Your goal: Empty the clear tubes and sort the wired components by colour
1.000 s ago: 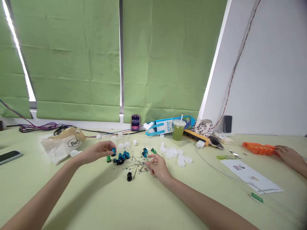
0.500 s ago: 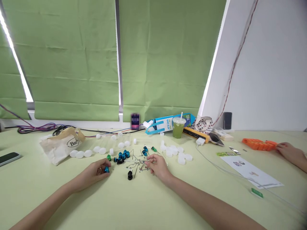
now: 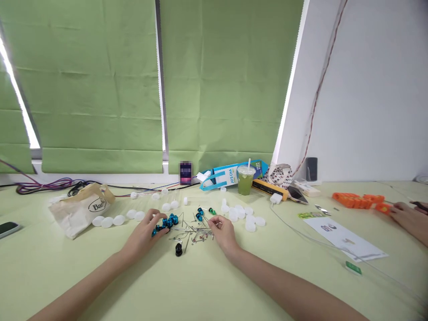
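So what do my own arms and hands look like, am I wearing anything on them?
Your left hand and right hand are bare: no gloves, and no watch or bracelet shows at the wrists. The left forearm and right forearm are uncovered to the picture's edge, no sleeves in view.

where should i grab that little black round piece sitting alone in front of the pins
Pinch the small black round piece across its sides, coming down from above on the near side. It looks short and rounded and lies alone, while the loose metal pins lie just behind it, so reaching over from the far side would likely snag them.
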`<action>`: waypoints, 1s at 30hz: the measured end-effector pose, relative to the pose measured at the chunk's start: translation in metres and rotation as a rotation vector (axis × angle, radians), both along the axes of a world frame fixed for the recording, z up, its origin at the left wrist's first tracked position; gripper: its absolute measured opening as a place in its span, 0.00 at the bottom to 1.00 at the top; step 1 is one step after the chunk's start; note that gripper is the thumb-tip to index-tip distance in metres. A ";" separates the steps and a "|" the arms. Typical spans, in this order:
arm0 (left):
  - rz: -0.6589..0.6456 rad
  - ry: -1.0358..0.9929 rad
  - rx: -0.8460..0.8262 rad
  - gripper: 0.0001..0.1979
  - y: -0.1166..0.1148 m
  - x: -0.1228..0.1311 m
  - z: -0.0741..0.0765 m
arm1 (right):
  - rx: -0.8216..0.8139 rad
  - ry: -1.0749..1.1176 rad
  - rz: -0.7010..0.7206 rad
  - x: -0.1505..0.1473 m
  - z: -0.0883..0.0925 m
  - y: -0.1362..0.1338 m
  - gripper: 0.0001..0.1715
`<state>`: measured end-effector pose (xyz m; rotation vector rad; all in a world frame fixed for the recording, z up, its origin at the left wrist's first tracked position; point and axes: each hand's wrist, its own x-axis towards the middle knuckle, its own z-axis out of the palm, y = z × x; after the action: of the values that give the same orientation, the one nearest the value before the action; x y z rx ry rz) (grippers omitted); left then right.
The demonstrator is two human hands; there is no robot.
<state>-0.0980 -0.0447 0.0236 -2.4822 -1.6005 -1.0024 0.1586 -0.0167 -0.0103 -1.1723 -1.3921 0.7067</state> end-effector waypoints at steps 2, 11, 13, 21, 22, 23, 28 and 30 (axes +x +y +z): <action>-0.103 0.045 0.032 0.12 0.008 0.015 0.011 | -0.024 -0.007 0.002 0.000 0.001 -0.001 0.12; -0.448 0.358 -0.082 0.14 0.070 0.085 0.026 | 0.043 -0.130 -0.025 0.000 0.008 -0.007 0.14; -0.446 0.398 -0.071 0.12 0.076 0.092 0.021 | 0.024 -0.116 -0.026 0.000 0.007 -0.006 0.14; -0.408 0.355 -0.073 0.08 0.073 0.086 0.018 | 0.047 0.069 0.054 -0.005 0.013 -0.012 0.17; -0.404 0.316 -0.090 0.07 0.072 0.083 0.019 | 0.063 0.076 0.086 -0.006 0.013 -0.014 0.17; -0.394 0.271 -0.107 0.06 0.071 0.079 0.019 | 0.080 0.072 0.118 -0.007 0.014 -0.017 0.17; -0.334 0.007 -0.153 0.04 0.064 0.069 0.016 | 0.098 0.001 0.186 -0.009 0.014 -0.022 0.15; -0.335 -0.080 -0.185 0.05 0.060 0.069 0.016 | 0.087 -0.007 0.175 -0.008 0.012 -0.020 0.14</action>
<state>-0.0286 0.0155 0.0397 -2.9435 -1.3817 -1.0399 0.1505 -0.0368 0.0018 -0.9947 -1.5294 0.7568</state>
